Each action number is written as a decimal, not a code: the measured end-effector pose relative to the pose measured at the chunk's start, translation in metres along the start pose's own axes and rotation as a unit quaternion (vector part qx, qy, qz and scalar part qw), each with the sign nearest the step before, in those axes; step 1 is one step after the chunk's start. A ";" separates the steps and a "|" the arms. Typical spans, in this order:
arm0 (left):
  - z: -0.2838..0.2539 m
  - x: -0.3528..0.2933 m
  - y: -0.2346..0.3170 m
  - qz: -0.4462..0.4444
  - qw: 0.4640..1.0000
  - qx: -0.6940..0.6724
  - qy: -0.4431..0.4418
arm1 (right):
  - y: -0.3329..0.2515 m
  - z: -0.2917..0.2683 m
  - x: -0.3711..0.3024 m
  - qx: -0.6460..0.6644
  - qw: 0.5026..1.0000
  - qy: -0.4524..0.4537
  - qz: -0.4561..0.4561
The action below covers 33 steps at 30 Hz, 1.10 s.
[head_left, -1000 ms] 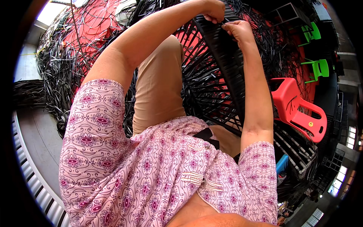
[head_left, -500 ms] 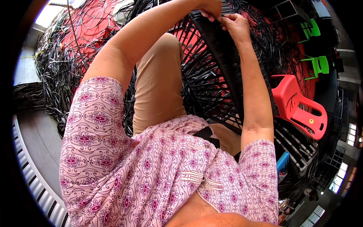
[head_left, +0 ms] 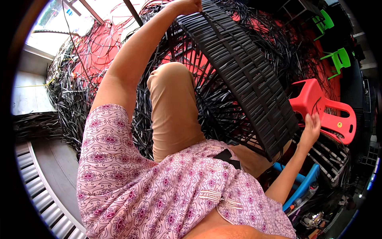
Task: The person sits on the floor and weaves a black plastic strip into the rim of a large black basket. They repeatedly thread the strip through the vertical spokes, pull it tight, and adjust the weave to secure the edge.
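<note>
A curved panel woven from flat black strips (head_left: 246,75) slants across the middle, beside my raised knee. My left hand (head_left: 190,5) is at its far end, fingers closed at the edge of the weave; the picture's top edge cuts off part of this hand, and what it pinches is hidden. Off to the right, my right hand (head_left: 311,129) is away from the panel, its fingers stretched up in front of a red plastic chair (head_left: 308,95). Short thin dark strips (head_left: 316,105) show against the chair, just above the fingertips.
Tangled black strips (head_left: 75,95) lie in heaps over the red floor (head_left: 113,44). A blue-handled holder (head_left: 304,185) with tools stands near my right forearm. Green chairs (head_left: 340,59) stand at the far right. Metal slats (head_left: 51,203) are at the lower left.
My hands were together at the panel's far end; the right has moved back and right to the red chair. The left stays at the panel, whose woven face now shows more.
</note>
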<state>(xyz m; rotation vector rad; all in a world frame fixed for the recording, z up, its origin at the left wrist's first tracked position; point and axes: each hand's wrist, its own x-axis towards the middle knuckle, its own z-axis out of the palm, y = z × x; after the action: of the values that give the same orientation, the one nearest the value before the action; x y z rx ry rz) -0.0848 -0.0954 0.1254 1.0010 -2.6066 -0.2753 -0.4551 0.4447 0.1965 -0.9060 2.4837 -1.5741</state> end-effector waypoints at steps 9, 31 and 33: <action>0.014 0.002 -0.081 0.047 0.982 -0.172 -0.059 | 0.066 -0.009 -0.055 0.245 0.928 -0.066 0.273; 0.016 -0.039 0.095 -0.080 0.967 -0.208 -0.125 | 0.175 -0.118 0.183 0.159 0.973 -0.086 0.140; 0.027 -0.038 0.126 -0.082 0.976 -0.170 -0.109 | 0.217 -0.144 0.227 0.115 0.983 -0.102 0.097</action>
<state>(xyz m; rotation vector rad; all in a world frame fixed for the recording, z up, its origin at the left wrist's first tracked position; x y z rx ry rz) -0.1453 0.0240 0.1288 1.1118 -2.5390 -0.8859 -0.7889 0.5119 0.1383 -0.7265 2.1272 -1.5732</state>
